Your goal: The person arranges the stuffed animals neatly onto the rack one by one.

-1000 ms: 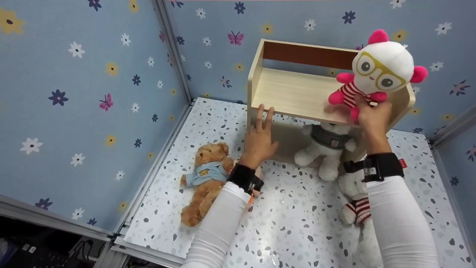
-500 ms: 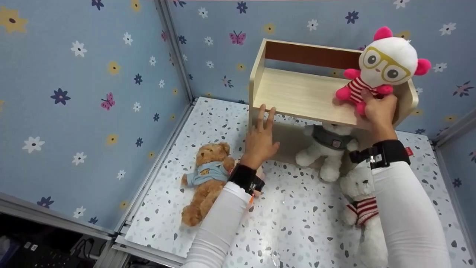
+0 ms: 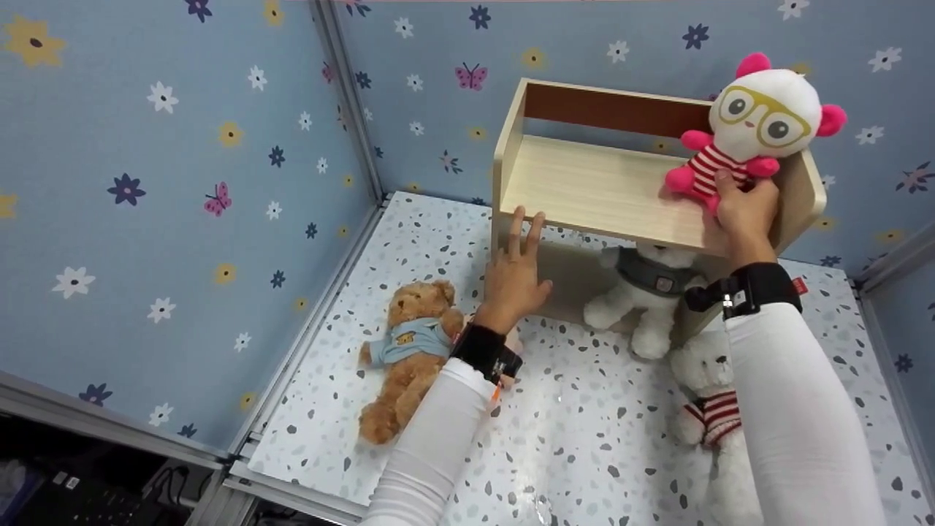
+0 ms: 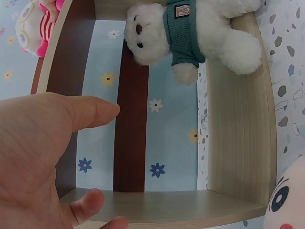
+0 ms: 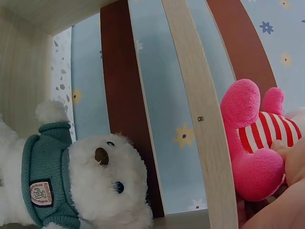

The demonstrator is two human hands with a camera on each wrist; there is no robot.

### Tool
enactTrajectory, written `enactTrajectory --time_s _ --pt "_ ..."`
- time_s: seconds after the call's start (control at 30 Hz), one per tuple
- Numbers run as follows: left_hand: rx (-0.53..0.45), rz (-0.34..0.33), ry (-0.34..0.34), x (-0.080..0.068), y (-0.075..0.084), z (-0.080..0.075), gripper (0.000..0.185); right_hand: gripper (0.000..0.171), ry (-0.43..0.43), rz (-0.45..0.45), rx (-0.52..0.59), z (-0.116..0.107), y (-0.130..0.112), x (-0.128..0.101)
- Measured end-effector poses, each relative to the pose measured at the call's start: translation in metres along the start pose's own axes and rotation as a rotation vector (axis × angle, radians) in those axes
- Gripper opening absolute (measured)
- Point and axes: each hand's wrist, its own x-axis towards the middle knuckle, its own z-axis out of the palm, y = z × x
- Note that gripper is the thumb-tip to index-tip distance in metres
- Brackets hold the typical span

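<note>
While my right hand (image 3: 745, 212) grips the pink-and-white doll (image 3: 756, 128) by its legs, the doll sits at the two o'clock end of the wooden shelf (image 3: 599, 186). My left hand (image 3: 515, 274), fingers straight and spread, touches the shelf's front edge at nine o'clock, beside the white bear (image 3: 646, 288) underneath.

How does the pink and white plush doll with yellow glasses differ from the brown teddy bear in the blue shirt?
The pink and white plush doll with yellow glasses sits upright on the wooden shelf's upper board, gripped by the right hand; the brown teddy bear in the blue shirt lies flat on the speckled floor, untouched. The doll wears red stripes, the bear plain blue. Both are soft toys.
</note>
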Motion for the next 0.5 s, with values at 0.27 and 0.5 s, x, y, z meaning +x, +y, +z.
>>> enactTrajectory --time_s 0.27,0.5 --pt "0.02 0.017 0.022 -0.001 -0.001 0.0 0.111 0.074 0.018 0.02 -0.086 -0.001 0.007 -0.005" --pt "0.014 0.009 0.03 0.0 0.0 0.001 0.113 0.073 0.044 -0.004 -0.109 0.0 0.013 -0.015"
